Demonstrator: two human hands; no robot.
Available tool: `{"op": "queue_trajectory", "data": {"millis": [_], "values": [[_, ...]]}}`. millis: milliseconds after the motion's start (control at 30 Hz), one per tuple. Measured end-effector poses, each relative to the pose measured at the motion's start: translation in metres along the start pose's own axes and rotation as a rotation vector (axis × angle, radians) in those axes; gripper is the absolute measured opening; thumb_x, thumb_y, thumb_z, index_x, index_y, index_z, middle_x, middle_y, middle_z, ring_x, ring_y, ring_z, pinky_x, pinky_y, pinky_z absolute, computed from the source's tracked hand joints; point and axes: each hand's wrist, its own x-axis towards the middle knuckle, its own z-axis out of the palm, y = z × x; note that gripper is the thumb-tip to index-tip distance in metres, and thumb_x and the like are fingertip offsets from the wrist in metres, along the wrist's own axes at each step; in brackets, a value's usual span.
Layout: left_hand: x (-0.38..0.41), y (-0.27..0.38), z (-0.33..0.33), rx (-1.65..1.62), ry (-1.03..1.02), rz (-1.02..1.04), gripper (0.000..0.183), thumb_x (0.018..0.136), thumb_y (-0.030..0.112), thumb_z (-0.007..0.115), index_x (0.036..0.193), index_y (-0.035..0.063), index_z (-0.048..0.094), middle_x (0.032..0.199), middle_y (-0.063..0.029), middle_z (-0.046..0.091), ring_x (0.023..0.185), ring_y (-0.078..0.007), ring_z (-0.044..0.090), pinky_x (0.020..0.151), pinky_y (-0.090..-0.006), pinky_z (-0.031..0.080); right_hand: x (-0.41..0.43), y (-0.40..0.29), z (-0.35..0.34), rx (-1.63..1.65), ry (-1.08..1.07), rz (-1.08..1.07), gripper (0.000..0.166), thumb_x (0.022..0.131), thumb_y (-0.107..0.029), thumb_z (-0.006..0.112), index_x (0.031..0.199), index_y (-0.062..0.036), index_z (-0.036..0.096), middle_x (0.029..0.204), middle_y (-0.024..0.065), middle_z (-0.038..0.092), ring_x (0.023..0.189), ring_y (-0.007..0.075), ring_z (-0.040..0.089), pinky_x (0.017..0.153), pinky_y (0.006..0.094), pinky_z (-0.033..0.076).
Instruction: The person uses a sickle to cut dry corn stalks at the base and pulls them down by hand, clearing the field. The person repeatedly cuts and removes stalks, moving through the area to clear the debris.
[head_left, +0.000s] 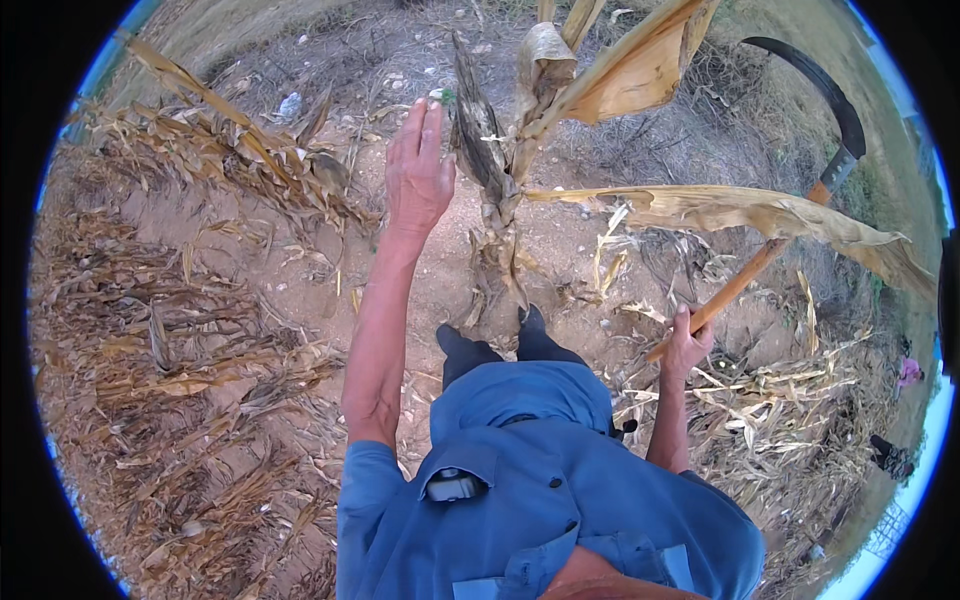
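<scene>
A dry maize stalk (517, 154) stands directly in front of me, with withered brown leaves around its base. Just left of it, my left hand (420, 169) is raised with straight fingers and holds nothing; a narrow gap shows between hand and stalk. Low on the right, my right hand (686, 345) grips the wooden handle (739, 289) of a sickle near its butt end. The curved dark sickle blade (832, 94) points up and away, apart from the stalk. One long dry leaf (697, 206) spreads right from the stalk and covers part of the handle.
Dry maize stalks and leaves (187, 375) litter the ground on the left; more dry litter (765, 397) lies on the right. Another maize stalk (225, 112) leans at upper left. At the far right are a person in pink (909, 373) and a dark-clothed figure (891, 457).
</scene>
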Motion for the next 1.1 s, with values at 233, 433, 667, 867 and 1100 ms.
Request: {"op": "queue_trajectory", "data": {"millis": [233,433,667,867,1100], "values": [[0.092,-0.035,0.033,0.504,-0.301,0.659,0.043,0.089,0.013,0.058,0.132,0.0119,0.058,0.145,-0.0072,0.051,0.142,-0.0261,0.039,0.12,-0.0442,0.027,-0.035,-0.094,-0.043,0.247,0.335,-0.095,0.015,0.094,-0.01,0.07,0.098,-0.0037,0.057,0.072,0.0038,0.059,0.058,0.0101,0.055,0.054,0.0238,0.047],[0.104,-0.064,0.047,0.566,-0.808,0.746,0.029,0.088,0.023,0.064,0.115,0.0131,0.063,0.113,-0.0068,0.065,0.119,-0.0246,0.058,0.109,-0.0428,0.039,-0.056,-0.166,-0.117,0.451,0.487,-0.295,0.01,0.095,-0.008,0.063,0.095,-0.0049,0.054,0.065,0.004,0.053,0.047,0.0111,0.046,0.043,0.0257,0.04],[0.006,-0.1,0.022,0.275,-0.917,0.479,0.05,0.094,0.043,0.06,0.125,0.0054,0.05,0.098,-0.0198,0.067,0.087,-0.0375,0.069,0.075,-0.0509,0.055,-0.105,-0.206,-0.08,0.414,0.572,-0.368,0.007,0.096,-0.008,0.06,0.099,-0.0046,0.054,0.063,0.004,0.051,0.045,0.0101,0.045,0.039,0.0251,0.039],[-0.145,-0.083,0.062,-0.217,-0.792,-0.516,0.061,0.097,0.05,0.05,0.11,-0.0092,0.056,0.096,-0.0367,0.066,0.094,-0.0503,0.066,0.083,-0.0551,0.05,-0.12,-0.22,-0.023,0.413,0.247,-0.302,0.014,0.097,-0.014,0.062,0.099,-0.0026,0.055,0.064,0.0038,0.051,0.049,0.0103,0.048,0.042,0.024,0.041],[-0.164,-0.042,0.088,-0.53,-0.718,-0.903,0.072,0.093,0.056,0.051,0.116,-0.0122,0.061,0.114,-0.0391,0.062,0.113,-0.0511,0.06,0.099,-0.0503,0.046,-0.189,-0.157,0.058,-0.018,-0.112,-0.056,0.011,0.095,-0.006,0.065,0.098,-0.0004,0.056,0.071,0.004,0.059,0.05,0.0074,0.054,0.042,0.0213,0.044]]}}
